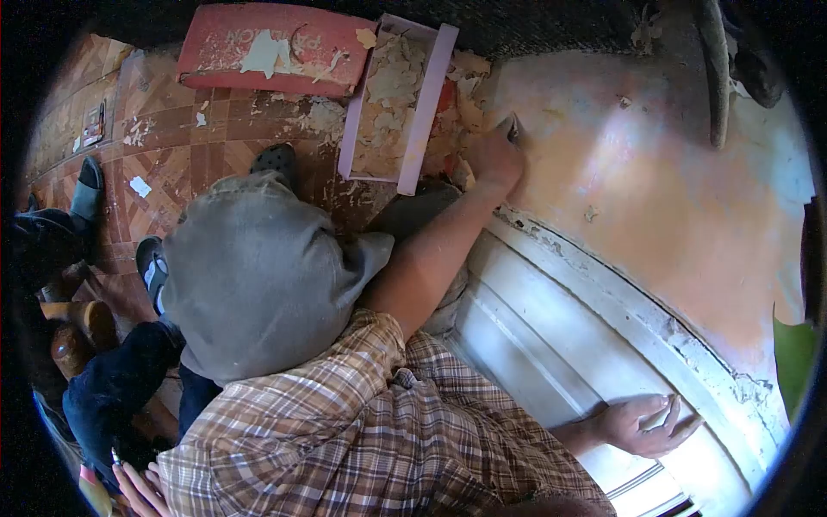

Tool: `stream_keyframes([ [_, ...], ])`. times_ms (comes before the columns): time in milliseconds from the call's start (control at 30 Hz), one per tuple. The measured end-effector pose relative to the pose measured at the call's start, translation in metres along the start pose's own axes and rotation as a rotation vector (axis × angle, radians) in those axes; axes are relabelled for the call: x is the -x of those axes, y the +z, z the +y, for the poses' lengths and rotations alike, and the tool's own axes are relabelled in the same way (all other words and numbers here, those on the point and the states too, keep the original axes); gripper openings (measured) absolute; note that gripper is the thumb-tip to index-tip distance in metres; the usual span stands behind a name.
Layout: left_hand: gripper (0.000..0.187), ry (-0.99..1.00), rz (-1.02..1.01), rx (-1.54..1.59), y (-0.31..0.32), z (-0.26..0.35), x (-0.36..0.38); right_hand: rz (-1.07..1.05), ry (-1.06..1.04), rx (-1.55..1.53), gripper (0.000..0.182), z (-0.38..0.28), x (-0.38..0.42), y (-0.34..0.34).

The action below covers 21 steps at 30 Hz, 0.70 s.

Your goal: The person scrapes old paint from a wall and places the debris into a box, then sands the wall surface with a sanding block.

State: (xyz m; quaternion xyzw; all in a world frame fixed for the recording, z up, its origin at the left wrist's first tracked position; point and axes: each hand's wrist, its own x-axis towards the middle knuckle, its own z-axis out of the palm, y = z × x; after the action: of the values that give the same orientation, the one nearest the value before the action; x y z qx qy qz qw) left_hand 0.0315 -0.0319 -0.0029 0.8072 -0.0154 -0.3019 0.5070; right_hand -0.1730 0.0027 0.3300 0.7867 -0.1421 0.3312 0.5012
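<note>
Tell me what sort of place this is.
Probably a room under renovation, perhaps in a home: peeled flakes lie in an open box, more scraps litter the wood-patterned floor, and the wall looks patchy and stripped.

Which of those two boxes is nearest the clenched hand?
The open, pale lilac box, filled with peeled flakes; it sits closer to that clenched hand, while the red box with lettering lies farther off.

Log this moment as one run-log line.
Left hand: gripping small tool at wall | Right hand: open, fingers curled | Lilac box: holds scraps | Red box: scraps on top | Floor: scraps scattered
</note>
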Motion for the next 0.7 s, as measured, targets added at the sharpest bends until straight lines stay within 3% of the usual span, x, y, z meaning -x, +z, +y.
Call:
stream_keyframes([
  [100,0.047,-0.005,0.121,0.126,0.013,-0.015,-0.013,-0.013,-0.012,-0.004,0.012,-0.002,-0.002,0.002],
  [200,0.049,0.074,0.169,-0.071,0.031,-0.03,-0.038,0.018,-0.132,0.055,0.018,0.007,-0.003,0.002],
  [233,0.049,0.118,0.319,-0.25,0.035,-0.033,-0.041,0.018,-0.133,0.054,0.018,0.005,-0.001,0.004],
  [300,0.049,0.163,0.459,-0.428,0.038,-0.033,-0.067,0.015,0.045,-0.099,0.019,0.002,0.004,0.004],
  [333,0.049,-0.018,-0.115,-0.406,0.033,-0.03,-0.102,0.012,0.043,-0.095,0.019,0.004,0.003,0.004],
  [400,0.049,-0.193,-0.682,-0.37,0.022,-0.03,-0.115,0.003,0.005,-0.048,0.022,0.003,0.001,0.003],
  [433,0.047,-0.123,-0.429,-0.289,0.019,-0.035,-0.104,0.006,0.013,-0.046,0.022,0.001,-0.001,0.0],
  [500,0.045,-0.045,-0.164,-0.208,0.011,-0.042,-0.093,-0.038,0.013,0.016,0.025,-0.003,-0.004,-0.002],
  [567,0.042,-0.177,-0.003,0.113,0.018,-0.059,-0.091,-0.042,0.04,0.018,0.027,-0.005,-0.003,-0.003],
  [633,0.041,-0.014,0.188,0.178,0.035,-0.07,-0.076,-0.048,0.064,0.018,0.028,-0.007,-0.002,-0.002],
  [700,0.039,0.01,0.314,0.299,0.001,-0.022,-0.022,-0.046,0.068,0.008,0.016,-0.008,-0.001,-0.002],
])
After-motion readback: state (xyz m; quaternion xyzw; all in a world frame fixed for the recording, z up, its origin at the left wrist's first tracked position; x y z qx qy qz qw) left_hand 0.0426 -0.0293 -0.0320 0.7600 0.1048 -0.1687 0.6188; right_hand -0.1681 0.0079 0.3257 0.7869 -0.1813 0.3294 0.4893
